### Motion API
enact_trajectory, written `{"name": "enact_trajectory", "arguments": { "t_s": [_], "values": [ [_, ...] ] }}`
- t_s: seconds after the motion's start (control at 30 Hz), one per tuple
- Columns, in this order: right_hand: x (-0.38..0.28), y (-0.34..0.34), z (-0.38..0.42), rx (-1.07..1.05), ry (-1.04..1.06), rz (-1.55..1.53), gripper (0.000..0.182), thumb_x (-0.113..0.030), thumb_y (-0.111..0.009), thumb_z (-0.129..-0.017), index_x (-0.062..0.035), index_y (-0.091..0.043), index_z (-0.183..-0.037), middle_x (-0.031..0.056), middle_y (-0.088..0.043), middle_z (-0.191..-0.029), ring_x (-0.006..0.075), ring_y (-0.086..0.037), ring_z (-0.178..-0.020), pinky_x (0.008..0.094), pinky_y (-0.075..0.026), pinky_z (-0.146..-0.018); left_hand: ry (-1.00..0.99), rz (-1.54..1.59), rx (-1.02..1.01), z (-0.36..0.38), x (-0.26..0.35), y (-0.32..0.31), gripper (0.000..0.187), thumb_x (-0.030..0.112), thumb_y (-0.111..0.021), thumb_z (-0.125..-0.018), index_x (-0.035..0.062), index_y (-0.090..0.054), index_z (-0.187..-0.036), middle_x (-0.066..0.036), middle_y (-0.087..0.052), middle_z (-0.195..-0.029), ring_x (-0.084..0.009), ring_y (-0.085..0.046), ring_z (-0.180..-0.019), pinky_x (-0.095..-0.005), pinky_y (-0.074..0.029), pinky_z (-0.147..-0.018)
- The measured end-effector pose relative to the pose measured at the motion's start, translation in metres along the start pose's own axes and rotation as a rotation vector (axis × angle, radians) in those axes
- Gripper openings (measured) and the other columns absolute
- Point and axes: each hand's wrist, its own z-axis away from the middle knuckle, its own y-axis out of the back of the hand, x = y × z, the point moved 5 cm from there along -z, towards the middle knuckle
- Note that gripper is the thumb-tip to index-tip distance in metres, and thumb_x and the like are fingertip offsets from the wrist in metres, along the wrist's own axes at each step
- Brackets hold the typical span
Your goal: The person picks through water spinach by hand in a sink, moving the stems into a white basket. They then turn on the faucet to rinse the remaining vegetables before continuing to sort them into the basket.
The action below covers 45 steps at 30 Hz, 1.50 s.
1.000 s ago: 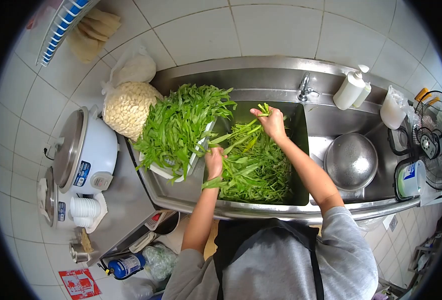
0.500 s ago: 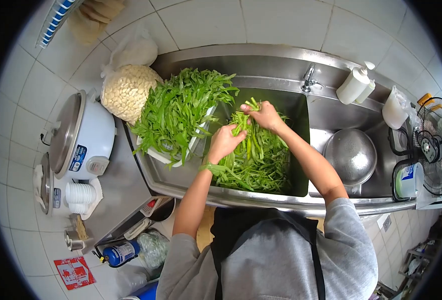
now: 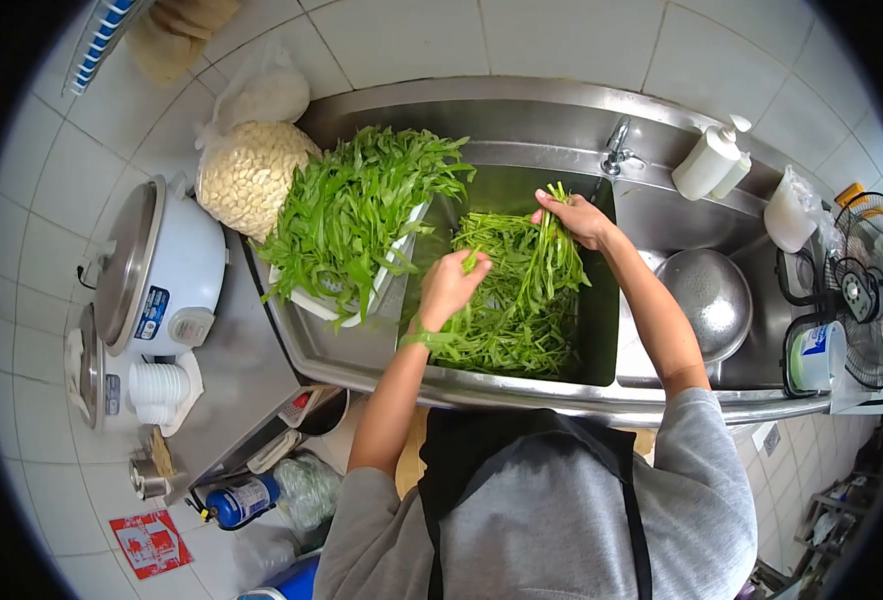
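Right hand (image 3: 580, 218) grips water spinach stems (image 3: 540, 262), hanging toward clenched left hand (image 3: 449, 287), nearer the heap.

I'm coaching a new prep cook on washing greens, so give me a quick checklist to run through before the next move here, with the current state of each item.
1. Right hand has a grip on a bunch of long green stems, lifted above the pile: ok.
2. Left hand closed on green stems down at the pile: ok.
3. Loose leafy greens lie inside the steel sink basin, none over the front rim: ok.
4. White tray heaped with leafy greens, tilted on the basin's left edge: not ok.
5. Chrome tap running or off: cannot tell.
6. Water level in the basin: cannot tell.
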Motion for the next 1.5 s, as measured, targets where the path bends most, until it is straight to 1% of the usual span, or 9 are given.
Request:
{"name": "enact_trajectory", "arguments": {
  "t_s": [0.07, 0.17, 0.3, 0.5, 0.8, 1.0, 1.1, 1.33, 1.5],
  "values": [
    [-0.009, -0.011, 0.006, -0.063, 0.072, -0.059, 0.052, -0.052, -0.057, -0.081, -0.0001, -0.066, -0.079, 0.0069, -0.058, -0.071, 0.0125, -0.048, -0.056, 0.0268, -0.043, -0.050, 0.010, 0.154, -0.239, -0.003, 0.014, -0.013, 0.028, 0.031, -0.064, -0.080, 0.0051, -0.065, -0.091, -0.002, -0.051, -0.052, -0.0095, -0.045, -0.050, -0.0298, -0.039, -0.050],
    [-0.019, -0.019, 0.011, -0.093, 0.069, -0.092, 0.053, -0.052, -0.057, -0.081, 0.0012, -0.065, -0.080, 0.0075, -0.058, -0.072, 0.0124, -0.048, -0.056, 0.0253, -0.044, -0.051, -0.170, 0.295, -0.260, -0.010, 0.008, -0.037, 0.027, 0.028, -0.065, -0.080, 0.0023, -0.064, -0.090, -0.001, -0.053, -0.057, -0.0057, -0.043, -0.052, -0.0279, -0.039, -0.049],
    [-0.028, -0.019, 0.009, -0.106, 0.159, 0.077, 0.052, -0.048, -0.058, -0.082, 0.0034, -0.064, -0.082, 0.0059, -0.057, -0.061, 0.0105, -0.047, -0.052, 0.0242, -0.040, -0.046, -0.114, 0.269, -0.276, -0.009, 0.011, -0.025, 0.023, 0.020, -0.062, -0.080, -0.0014, -0.062, -0.089, -0.006, -0.052, -0.057, -0.0058, -0.041, -0.052, -0.0281, -0.038, -0.048],
    [-0.027, -0.018, 0.005, -0.107, 0.150, 0.218, 0.050, -0.050, -0.064, -0.075, -0.0057, -0.055, -0.054, 0.0035, -0.050, -0.046, 0.0104, -0.046, -0.046, 0.0249, -0.037, -0.044, -0.210, 0.193, -0.174, -0.011, 0.007, -0.010, 0.022, 0.019, -0.059, -0.080, -0.0022, -0.063, -0.084, -0.013, -0.055, -0.058, -0.0086, -0.044, -0.051, -0.0283, -0.041, -0.051],
    [-0.010, -0.031, -0.015, -0.006, 0.080, 0.222, 0.058, -0.057, -0.064, -0.071, -0.0050, -0.051, -0.049, 0.0033, -0.045, -0.044, 0.0109, -0.034, -0.032, 0.0251, -0.027, -0.030, -0.057, 0.501, -0.303, -0.010, 0.005, -0.027, 0.016, 0.018, -0.058, -0.083, 0.0023, -0.061, -0.085, 0.004, -0.052, -0.063, -0.0029, -0.043, -0.052, -0.0217, -0.036, -0.046],
    [-0.019, -0.040, 0.000, -0.075, 0.192, 0.012, 0.054, -0.055, -0.059, -0.077, -0.0057, -0.056, -0.055, 0.0048, -0.051, -0.051, 0.0117, -0.047, -0.049, 0.0277, -0.034, -0.039, 0.076, 0.703, -0.311, -0.009, 0.009, -0.030, 0.017, 0.015, -0.055, -0.086, 0.0008, -0.063, -0.090, 0.006, -0.045, -0.058, -0.0026, -0.037, -0.048, -0.0192, -0.031, -0.043],
    [-0.029, -0.047, 0.017, -0.130, 0.102, -0.006, 0.045, -0.046, -0.061, -0.080, -0.0017, -0.064, -0.075, 0.0047, -0.056, -0.057, 0.0111, -0.051, -0.059, 0.0274, -0.037, -0.047, 0.012, 0.818, -0.291, -0.019, 0.009, -0.034, 0.020, 0.016, -0.053, -0.085, -0.0004, -0.064, -0.087, 0.005, -0.046, -0.057, -0.0032, -0.036, -0.047, -0.0197, -0.031, -0.044],
    [-0.026, -0.053, 0.012, 0.104, 0.338, -0.152, 0.035, -0.036, -0.064, -0.081, -0.0016, -0.066, -0.079, 0.0021, -0.054, -0.054, 0.0086, -0.045, -0.048, 0.0254, -0.034, -0.044, 0.483, 0.754, 0.183, -0.027, -0.054, -0.034, 0.031, 0.030, -0.052, -0.076, 0.0013, -0.060, -0.068, -0.005, -0.052, -0.060, -0.0133, -0.047, -0.055, -0.0312, -0.038, -0.054],
    [-0.032, -0.005, 0.015, 0.200, 0.192, -0.182, 0.037, -0.039, -0.060, -0.083, -0.0028, -0.065, -0.081, 0.0005, -0.053, -0.055, 0.0067, -0.040, -0.043, 0.0212, -0.031, -0.038, 0.215, 1.181, 0.244, -0.001, -0.082, -0.019, 0.022, 0.024, -0.046, -0.084, 0.0052, -0.049, -0.074, -0.005, -0.049, -0.065, -0.0163, -0.047, -0.056, -0.0287, -0.041, -0.056]
  ]
}}
